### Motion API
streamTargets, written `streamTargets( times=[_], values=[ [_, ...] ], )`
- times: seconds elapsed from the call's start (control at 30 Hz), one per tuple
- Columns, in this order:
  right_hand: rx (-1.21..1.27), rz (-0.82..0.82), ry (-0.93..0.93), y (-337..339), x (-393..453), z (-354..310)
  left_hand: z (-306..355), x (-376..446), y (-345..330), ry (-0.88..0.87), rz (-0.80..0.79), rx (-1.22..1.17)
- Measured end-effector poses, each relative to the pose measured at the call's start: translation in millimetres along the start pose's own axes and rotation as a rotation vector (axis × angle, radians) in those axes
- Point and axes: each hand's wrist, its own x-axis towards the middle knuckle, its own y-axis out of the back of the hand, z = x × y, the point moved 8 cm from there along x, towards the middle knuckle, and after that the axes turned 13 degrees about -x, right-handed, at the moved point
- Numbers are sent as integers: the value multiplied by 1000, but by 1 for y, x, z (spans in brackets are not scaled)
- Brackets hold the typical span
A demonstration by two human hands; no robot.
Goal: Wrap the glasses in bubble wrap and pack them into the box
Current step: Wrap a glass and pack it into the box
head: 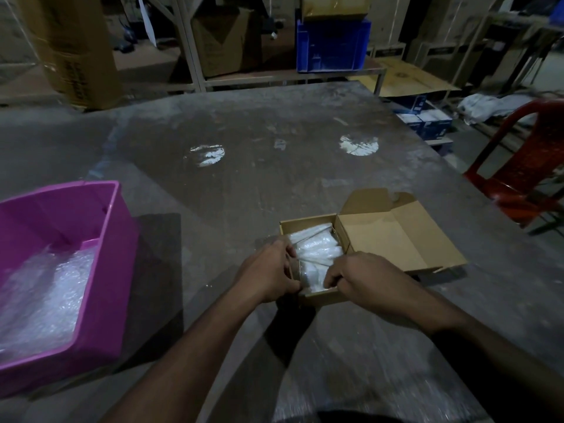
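Note:
A small brown cardboard box (pixel 308 224) stands open on the grey table, its lid (pixel 393 236) folded out to the right. Inside lie several white bubble-wrapped bundles (pixel 317 248). My left hand (pixel 268 273) grips the nearest wrapped glass (pixel 308 274) at the box's left near corner, fingers curled around it. My right hand (pixel 363 279) curls over the same bundle from the right, fingertips inside the box's near edge. The bundle's lower part is hidden by the box wall and my fingers.
A pink plastic tub (pixel 100 270) holding loose bubble wrap (pixel 39 297) sits at the left. A red plastic chair (pixel 525 175) stands past the table's right edge. Shelving with cardboard boxes and a blue crate (pixel 332 44) lines the back.

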Motion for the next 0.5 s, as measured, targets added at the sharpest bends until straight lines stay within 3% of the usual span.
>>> streamTargets(
  times=[0.13, 0.27, 0.5],
  values=[
    [-235, 80, 39, -1, -3, 9, 10, -2, -3, -65, -61, 126],
    [-237, 105, 44, -3, -6, 10, 13, -2, 0, -82, -2, 159],
    [-328, 8, 49, -13, -3, 6, 18, 2, -1, -127, 40, 234]
  ],
)
